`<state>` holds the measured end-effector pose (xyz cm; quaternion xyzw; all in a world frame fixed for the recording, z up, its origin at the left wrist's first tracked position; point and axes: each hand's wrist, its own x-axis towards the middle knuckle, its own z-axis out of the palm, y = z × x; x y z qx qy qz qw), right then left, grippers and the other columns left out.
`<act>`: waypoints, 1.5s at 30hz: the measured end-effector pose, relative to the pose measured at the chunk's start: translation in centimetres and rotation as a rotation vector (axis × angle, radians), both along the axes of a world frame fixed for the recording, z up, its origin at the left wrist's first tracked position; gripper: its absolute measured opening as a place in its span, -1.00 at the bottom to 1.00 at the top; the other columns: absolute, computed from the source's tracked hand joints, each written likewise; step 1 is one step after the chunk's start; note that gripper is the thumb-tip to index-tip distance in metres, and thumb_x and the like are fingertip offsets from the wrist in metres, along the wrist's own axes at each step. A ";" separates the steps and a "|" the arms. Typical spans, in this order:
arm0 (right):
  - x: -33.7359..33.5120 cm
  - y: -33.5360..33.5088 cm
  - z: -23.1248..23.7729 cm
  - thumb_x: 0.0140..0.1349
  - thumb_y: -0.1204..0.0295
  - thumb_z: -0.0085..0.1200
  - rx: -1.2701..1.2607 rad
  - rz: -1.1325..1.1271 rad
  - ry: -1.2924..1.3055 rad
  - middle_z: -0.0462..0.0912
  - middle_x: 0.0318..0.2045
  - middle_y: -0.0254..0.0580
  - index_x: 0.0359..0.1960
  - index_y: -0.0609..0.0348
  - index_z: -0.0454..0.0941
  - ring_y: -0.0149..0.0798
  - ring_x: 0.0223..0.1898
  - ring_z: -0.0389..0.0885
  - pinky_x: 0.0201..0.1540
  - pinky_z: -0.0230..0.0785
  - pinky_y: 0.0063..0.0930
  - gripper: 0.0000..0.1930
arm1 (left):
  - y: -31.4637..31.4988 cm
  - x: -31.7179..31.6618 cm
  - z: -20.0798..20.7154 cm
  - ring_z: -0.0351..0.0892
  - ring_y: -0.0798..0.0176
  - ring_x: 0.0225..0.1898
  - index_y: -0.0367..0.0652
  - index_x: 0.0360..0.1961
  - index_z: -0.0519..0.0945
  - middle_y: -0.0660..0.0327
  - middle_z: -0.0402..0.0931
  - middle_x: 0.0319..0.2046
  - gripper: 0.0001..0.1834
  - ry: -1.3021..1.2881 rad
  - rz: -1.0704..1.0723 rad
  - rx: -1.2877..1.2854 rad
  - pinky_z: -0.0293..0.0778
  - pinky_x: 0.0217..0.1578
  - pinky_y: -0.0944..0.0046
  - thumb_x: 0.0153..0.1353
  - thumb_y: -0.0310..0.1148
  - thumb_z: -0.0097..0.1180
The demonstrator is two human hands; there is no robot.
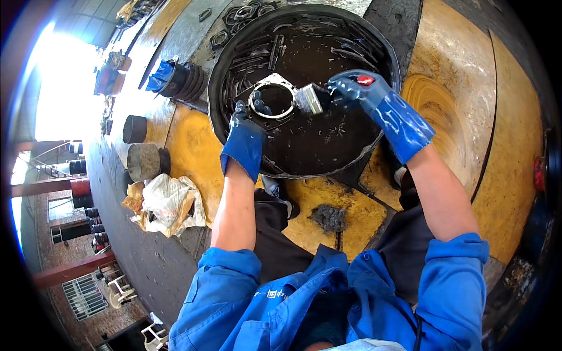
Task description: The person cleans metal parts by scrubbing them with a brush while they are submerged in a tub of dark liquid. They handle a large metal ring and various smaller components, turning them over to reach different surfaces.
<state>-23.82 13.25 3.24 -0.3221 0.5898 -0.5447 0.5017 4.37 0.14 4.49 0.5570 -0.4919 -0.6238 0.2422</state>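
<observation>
My left hand (244,139), in a blue rubber glove, grips a metal ring-shaped flange (276,81) from its near left side. Some of its dark, wet fingertips show through the ring's opening. In my right hand (367,96), gloved the same way with a red patch on the back, is a flat brush (311,99). Its head points left and lies close to the flange's right edge; whether they touch I cannot tell. Both hands are over a wide round tub (214,76) holding dark liquid. Several dark, flat metal parts (276,52) rest along the tub's inner wall.
More dark ring parts (240,17) lie beyond the tub. To the left stand a stack of black rings (190,82), metal cylinders (143,162) and a crumpled plastic bag (170,199). A grey fibrous clump (329,217) sits on the yellow floor plates (509,146) between my legs.
</observation>
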 end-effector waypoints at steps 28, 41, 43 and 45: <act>3.5 -0.3 -1.2 0.27 0.47 0.27 -0.183 0.156 0.712 0.77 -0.11 -0.17 -0.02 0.03 0.73 -0.21 -0.10 0.74 0.01 0.58 -0.33 -0.76 | 0.0 -1.7 -5.7 0.56 0.22 -0.37 -0.15 0.02 0.67 0.23 0.69 -0.28 -0.59 -0.258 -0.201 0.203 0.49 -0.26 0.31 0.53 -0.05 -0.03; 5.5 -0.1 -4.6 0.34 0.38 0.24 0.194 0.180 0.331 0.79 -0.14 -0.25 -0.04 0.07 0.75 -0.32 -0.12 0.72 0.06 0.56 -0.40 -0.80 | -0.7 1.0 -11.3 0.58 0.11 -0.17 -0.32 0.09 0.60 -0.07 0.69 -0.13 -0.48 -0.437 -0.550 -0.297 0.50 -0.05 0.20 0.59 -0.07 -0.21; 5.5 0.0 -3.9 0.29 0.31 0.24 0.168 0.150 0.313 0.80 -0.16 -0.21 -0.06 0.01 0.76 -0.26 -0.14 0.75 0.02 0.55 -0.36 -0.77 | -1.2 2.0 -12.7 0.57 0.14 -0.21 -0.32 0.11 0.58 -0.07 0.69 -0.13 -0.44 -0.460 -0.700 -0.539 0.50 -0.07 0.15 0.61 -0.03 -0.28; 6.0 0.0 -2.8 0.31 0.34 0.23 0.122 0.103 0.277 0.80 -0.16 -0.23 -0.05 0.05 0.75 -0.32 -0.15 0.73 0.01 0.56 -0.40 -0.78 | -1.5 2.6 -14.0 0.58 0.14 -0.19 -0.34 0.12 0.56 -0.08 0.70 -0.11 -0.42 -0.254 -0.652 -0.443 0.50 -0.06 0.13 0.62 -0.03 -0.33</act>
